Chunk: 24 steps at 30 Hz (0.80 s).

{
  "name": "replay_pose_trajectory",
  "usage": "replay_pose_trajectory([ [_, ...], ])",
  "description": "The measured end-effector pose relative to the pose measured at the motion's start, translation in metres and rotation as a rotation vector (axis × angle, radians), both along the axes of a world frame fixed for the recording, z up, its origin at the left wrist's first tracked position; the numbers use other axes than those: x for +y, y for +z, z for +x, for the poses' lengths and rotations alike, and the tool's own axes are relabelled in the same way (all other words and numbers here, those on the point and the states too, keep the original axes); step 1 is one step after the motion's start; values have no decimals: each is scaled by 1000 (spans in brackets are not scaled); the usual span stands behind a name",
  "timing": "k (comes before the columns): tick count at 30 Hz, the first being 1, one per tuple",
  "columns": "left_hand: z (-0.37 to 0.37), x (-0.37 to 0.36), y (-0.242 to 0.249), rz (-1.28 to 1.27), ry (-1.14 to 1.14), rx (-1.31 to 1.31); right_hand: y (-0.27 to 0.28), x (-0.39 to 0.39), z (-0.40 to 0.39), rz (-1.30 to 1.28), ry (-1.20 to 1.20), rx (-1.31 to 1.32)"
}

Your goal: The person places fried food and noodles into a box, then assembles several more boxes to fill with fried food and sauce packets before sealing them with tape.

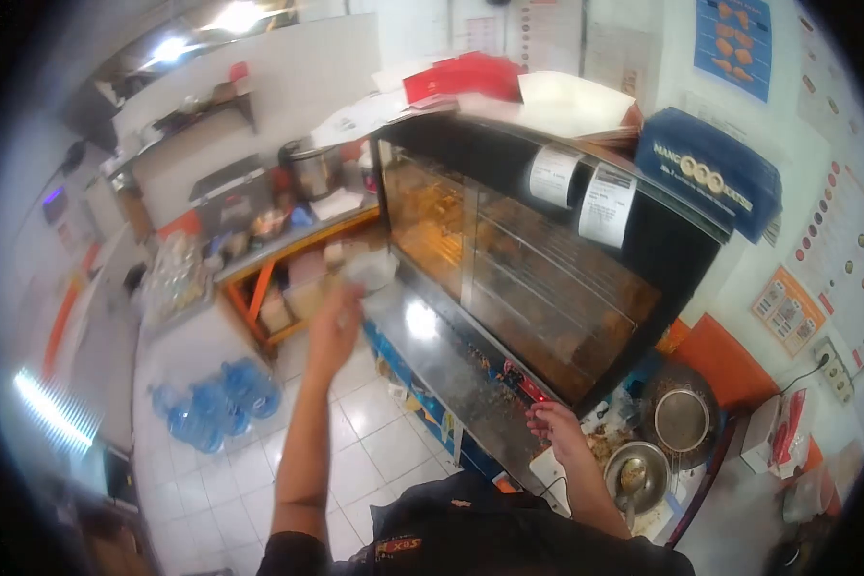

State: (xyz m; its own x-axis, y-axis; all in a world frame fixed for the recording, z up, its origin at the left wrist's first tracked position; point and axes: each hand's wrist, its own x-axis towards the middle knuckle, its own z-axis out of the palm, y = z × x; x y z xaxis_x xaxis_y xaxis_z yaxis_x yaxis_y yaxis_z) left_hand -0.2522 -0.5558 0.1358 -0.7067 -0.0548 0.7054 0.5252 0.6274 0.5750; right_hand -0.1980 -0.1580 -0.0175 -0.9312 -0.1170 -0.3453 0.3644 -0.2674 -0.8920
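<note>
My left hand (337, 324) is stretched forward over the near left end of the metal counter (422, 326), its fingers smeared by motion. Just past the fingertips, a whitish translucent bowl or bag (372, 270) sits at the counter's far end and overlaps the hand in this view. Low on the right, my right hand (559, 429) hovers near the counter's front with its fingers loosely curled and apart, and nothing shows in them. Beside that wrist stands a steel bowl (651, 499) with a metal ladle (633, 475) in it.
A glass-fronted warming cabinet (547, 274) with food inside stands along the counter. Beyond the steel bowl lies a round mesh strainer (683, 419). Blue water jugs (216, 408) rest on the tiled floor at left. A blue box (708, 173) and papers top the cabinet.
</note>
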Motion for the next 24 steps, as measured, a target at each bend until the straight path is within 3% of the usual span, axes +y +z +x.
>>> replay_pose_trajectory([
  [4, -81, -61, 62, -241, 134, 275, 15, -27, -32, 8, -46, 46],
  [8, -159, -103, 125, -480, 364, 530, -4, -47, -37, 27, -282, 61],
  [12, -237, -152, 146, -553, 173, 522, -21, -90, -35, 8, -645, 15],
  [14, -265, -173, 150, -548, -69, 371, -35, -130, -34, -6, -771, -34],
  [18, -308, -185, 162, -472, -286, 532, -35, -207, -48, -44, -950, -73],
  [24, -346, -181, 179, -375, -537, 554, -23, -289, -45, 3, -855, -2],
])
